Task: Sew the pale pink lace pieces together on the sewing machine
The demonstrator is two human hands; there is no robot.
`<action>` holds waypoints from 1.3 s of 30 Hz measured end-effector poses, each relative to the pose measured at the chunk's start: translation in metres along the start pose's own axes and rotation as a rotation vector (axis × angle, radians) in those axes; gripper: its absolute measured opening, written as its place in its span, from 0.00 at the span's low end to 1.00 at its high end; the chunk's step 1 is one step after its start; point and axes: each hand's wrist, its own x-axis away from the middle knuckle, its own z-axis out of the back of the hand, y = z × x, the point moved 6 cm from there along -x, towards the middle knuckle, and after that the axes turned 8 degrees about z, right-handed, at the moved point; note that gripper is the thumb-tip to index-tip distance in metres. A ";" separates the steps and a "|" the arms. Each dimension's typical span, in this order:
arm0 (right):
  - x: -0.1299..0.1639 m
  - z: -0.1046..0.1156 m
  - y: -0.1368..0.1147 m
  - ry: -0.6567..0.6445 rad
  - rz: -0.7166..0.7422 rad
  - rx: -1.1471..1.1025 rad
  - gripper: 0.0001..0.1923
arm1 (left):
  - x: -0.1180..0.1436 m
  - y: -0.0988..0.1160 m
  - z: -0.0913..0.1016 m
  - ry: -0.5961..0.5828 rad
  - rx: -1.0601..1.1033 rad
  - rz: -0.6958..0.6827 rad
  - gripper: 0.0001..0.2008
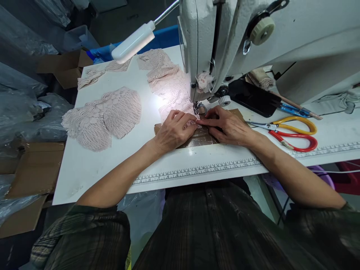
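Under the head of a sewing machine (209,48) lies a strip of pale pink lace (171,82), running back over the white table. My left hand (174,131) rests on its near end beside the presser foot (196,108), fingers bent and pressed together on the lace. From the other side my right hand (226,125) meets it, its index finger and thumb closed at the lace edge just in front of the foot. Brown tape or card (197,141) covers the machine bed beneath both hands. The fingertips partly hide the lace there.
More lace pieces (102,116) lie at the left. A white lamp (133,42) hangs over the table. Scissors with red and yellow handles (292,133) and a black phone (254,97) lie at the right. A printed ruler (197,172) follows the front edge. Cardboard boxes (42,165) stand left.
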 end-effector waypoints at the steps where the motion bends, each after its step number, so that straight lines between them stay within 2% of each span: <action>1: 0.000 0.000 0.000 0.001 0.002 -0.005 0.23 | 0.000 0.000 0.000 -0.003 0.010 0.004 0.09; 8: -0.001 0.001 -0.004 0.012 0.034 -0.002 0.23 | 0.001 -0.003 -0.003 -0.047 0.116 0.000 0.08; 14: -0.001 0.000 -0.005 -0.020 0.039 0.024 0.22 | -0.001 -0.001 0.001 -0.138 0.063 -0.011 0.10; 21: -0.001 0.000 -0.005 -0.028 0.028 0.024 0.22 | 0.001 0.001 0.004 -0.062 0.119 0.002 0.09; 28: -0.001 0.009 -0.001 0.107 -0.023 -0.047 0.18 | -0.001 -0.009 -0.001 -0.085 0.201 0.103 0.11; 31: -0.001 0.009 -0.001 0.118 -0.007 -0.036 0.17 | -0.004 -0.015 0.003 -0.059 0.312 0.216 0.11; 36: -0.003 0.000 -0.003 0.023 0.023 0.068 0.23 | -0.005 -0.034 0.007 0.035 0.559 0.531 0.10; 39: -0.005 -0.006 -0.006 -0.050 0.015 0.146 0.25 | -0.006 -0.038 0.008 0.062 0.579 0.600 0.10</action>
